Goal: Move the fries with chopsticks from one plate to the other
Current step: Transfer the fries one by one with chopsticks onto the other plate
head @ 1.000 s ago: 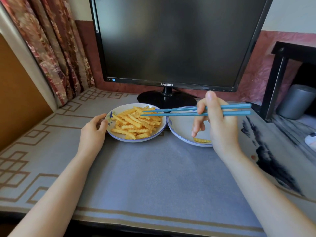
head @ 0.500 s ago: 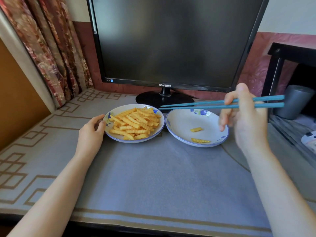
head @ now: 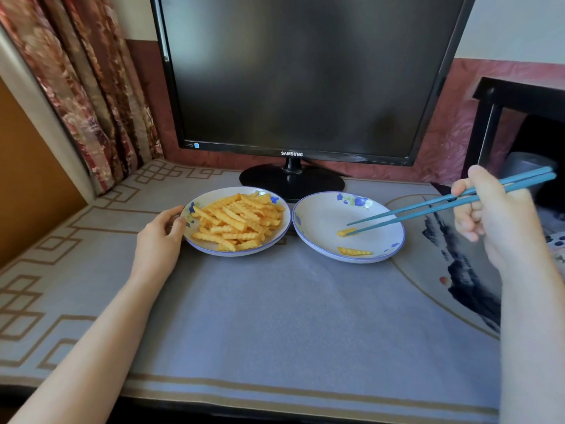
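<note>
Two fries (head: 354,251) lie on the right plate (head: 321,214); the heap (head: 238,220) waits on the left plate (head: 204,246), gripped by our left hand (head: 159,237). Our right hand (head: 501,221), pinching the chopsticks (head: 443,206), has lowered their tips onto the shorter fry (head: 345,232): transfer barely begun.

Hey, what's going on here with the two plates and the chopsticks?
A person is moving crinkle-cut fries from one plate to the other. The right hand holds blue chopsticks, whose tips meet a short fry on the right plate. A second fry lies near that plate's front rim. The left hand grips the rim of the left plate, which is piled with fries.
</note>
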